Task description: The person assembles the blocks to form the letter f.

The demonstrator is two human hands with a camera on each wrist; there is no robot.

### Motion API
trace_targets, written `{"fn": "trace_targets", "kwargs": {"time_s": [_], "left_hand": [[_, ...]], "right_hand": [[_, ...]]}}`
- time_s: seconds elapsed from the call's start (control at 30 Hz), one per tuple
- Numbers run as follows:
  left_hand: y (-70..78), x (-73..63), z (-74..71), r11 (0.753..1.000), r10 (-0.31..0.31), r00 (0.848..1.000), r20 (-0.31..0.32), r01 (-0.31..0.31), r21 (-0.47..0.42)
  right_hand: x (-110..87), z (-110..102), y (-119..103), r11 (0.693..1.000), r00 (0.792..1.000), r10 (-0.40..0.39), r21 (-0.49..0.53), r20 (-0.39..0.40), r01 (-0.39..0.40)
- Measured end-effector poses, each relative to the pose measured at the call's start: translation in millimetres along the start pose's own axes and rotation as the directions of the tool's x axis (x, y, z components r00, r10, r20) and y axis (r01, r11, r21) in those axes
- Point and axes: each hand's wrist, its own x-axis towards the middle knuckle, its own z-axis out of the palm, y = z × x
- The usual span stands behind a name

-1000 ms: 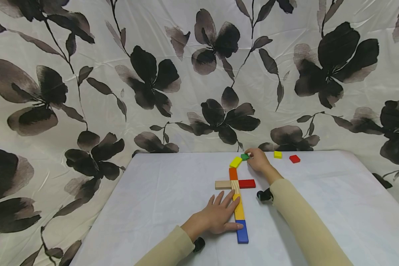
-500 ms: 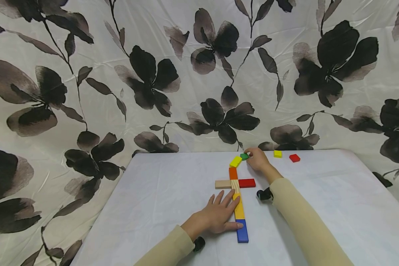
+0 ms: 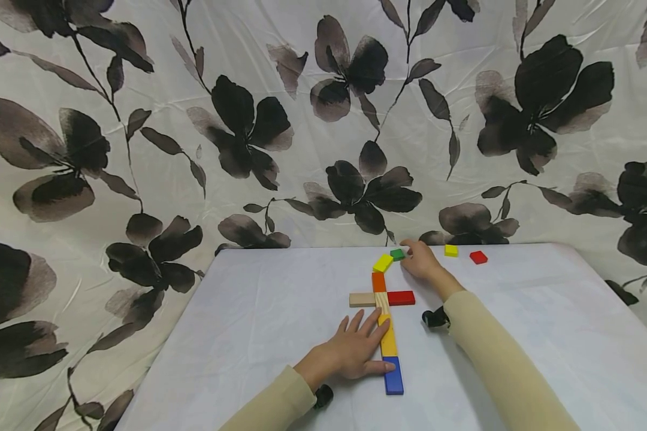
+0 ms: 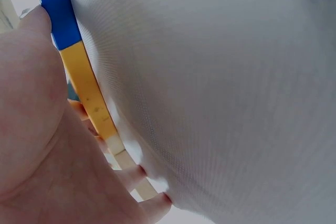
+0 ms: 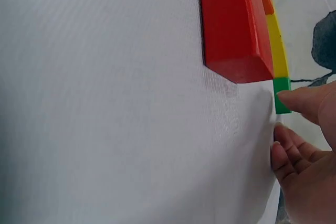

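Note:
My left hand (image 3: 350, 350) lies with spread fingers over the row's left side, thumb on the blue block (image 3: 394, 384) and fingertips on the yellow-orange blocks (image 3: 389, 344). Farther up the line come a striped pale wood block (image 3: 381, 299), an orange block (image 3: 378, 282), a tilted yellow block (image 3: 383, 263) and a green block (image 3: 397, 255) at the far end. A tan block (image 3: 362, 300) and a red block (image 3: 401, 297) stick out sideways. My right hand (image 3: 422, 263) is just right of the green block; in the right wrist view its thumb overlaps that block, fingers apart from it.
Farther right, near the table's back edge, lie a separate yellow block (image 3: 450, 251) and a red block (image 3: 478, 257). A white cloth covers the table (image 3: 269, 329). Behind it hangs a flower-patterned curtain (image 3: 280, 36).
My right hand has drawn slightly to the right, and its fingertips have come off the green block, which stays at the line's end. The left hand keeps its place.

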Motion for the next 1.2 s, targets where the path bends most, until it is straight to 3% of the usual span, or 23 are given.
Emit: {"fn": "trace_targets", "kwargs": {"time_s": [0.5,1.2], "left_hand": [[-0.3,-1.7,-1.7,1.0,-0.005,1.0,0.004,0.005,0.012],[0.0,0.3,0.9,1.0,0.004,1.0,0.001,-0.004,0.001]], "right_hand": [[-23.5,-14.8,9.2,1.0,0.999,-0.027,0.005,0.031,0.027],[-53.9,-35.7,31.2,0.998,0.998,-0.06,-0.035,0.004,0.06]]}}
